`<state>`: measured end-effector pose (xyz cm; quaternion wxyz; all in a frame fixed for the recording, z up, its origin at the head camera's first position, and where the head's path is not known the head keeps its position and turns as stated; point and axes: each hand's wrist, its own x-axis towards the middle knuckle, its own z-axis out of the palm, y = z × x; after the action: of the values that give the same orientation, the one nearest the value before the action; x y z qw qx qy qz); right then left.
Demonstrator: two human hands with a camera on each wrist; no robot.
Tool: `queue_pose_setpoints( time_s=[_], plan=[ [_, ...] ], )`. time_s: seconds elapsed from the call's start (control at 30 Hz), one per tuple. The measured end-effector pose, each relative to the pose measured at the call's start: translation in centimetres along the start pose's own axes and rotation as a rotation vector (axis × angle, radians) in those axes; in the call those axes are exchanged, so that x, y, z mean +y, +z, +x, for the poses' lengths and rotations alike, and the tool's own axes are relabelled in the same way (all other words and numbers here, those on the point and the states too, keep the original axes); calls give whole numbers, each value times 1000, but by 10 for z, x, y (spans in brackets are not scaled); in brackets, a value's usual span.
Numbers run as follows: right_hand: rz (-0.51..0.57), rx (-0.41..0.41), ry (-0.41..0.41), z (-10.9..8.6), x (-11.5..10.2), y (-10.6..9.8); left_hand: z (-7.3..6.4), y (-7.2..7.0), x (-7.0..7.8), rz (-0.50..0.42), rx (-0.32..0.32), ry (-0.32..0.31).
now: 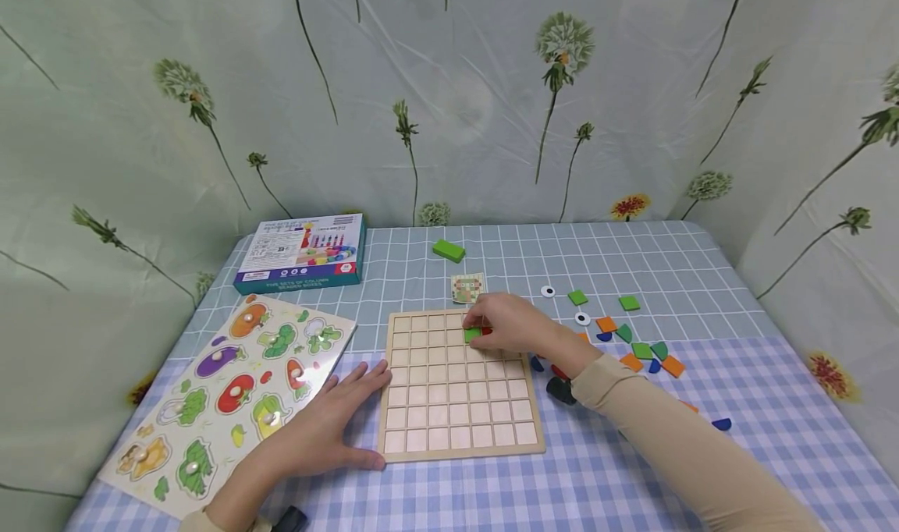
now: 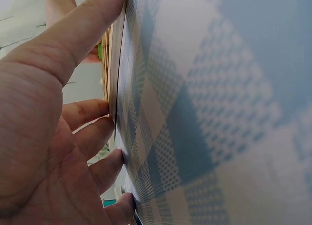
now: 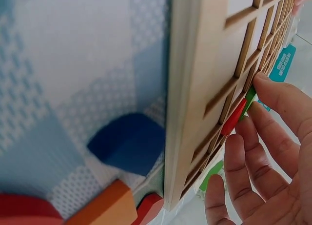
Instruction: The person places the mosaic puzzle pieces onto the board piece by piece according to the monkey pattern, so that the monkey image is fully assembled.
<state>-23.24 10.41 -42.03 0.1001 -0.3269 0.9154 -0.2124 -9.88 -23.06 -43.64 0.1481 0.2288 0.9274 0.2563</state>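
Note:
A wooden grid board of small square cells lies on the table in the head view. Over its upper rows, my right hand pinches a green square tile between thumb and fingertips. Beside that tile, a red piece sits in the grid in the right wrist view, partly behind the fingers in the head view. With fingers spread, my left hand touches the board's left edge. Just beyond the board lies a small pattern card.
Loose orange, green and blue pieces are scattered to the right, with two eye discs. A vegetable knob puzzle lies at the left, partly under the left arm. Farther back are a boxed toy and a green block.

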Motion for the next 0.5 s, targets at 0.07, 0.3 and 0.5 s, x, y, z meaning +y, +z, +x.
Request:
queue_pose_setpoints(
  time_s=[0.07,0.3,0.5],
  plan=[
    [1,-3,-2,0,0,-1,0,0,0,-1,1,4],
    [-8,-3,-5,-1,-1,-2,0,0,1,-1,2,6],
    [-1,-4,-4,0,-1,-2,0,-1,1,-3,-1,0]
  ],
)
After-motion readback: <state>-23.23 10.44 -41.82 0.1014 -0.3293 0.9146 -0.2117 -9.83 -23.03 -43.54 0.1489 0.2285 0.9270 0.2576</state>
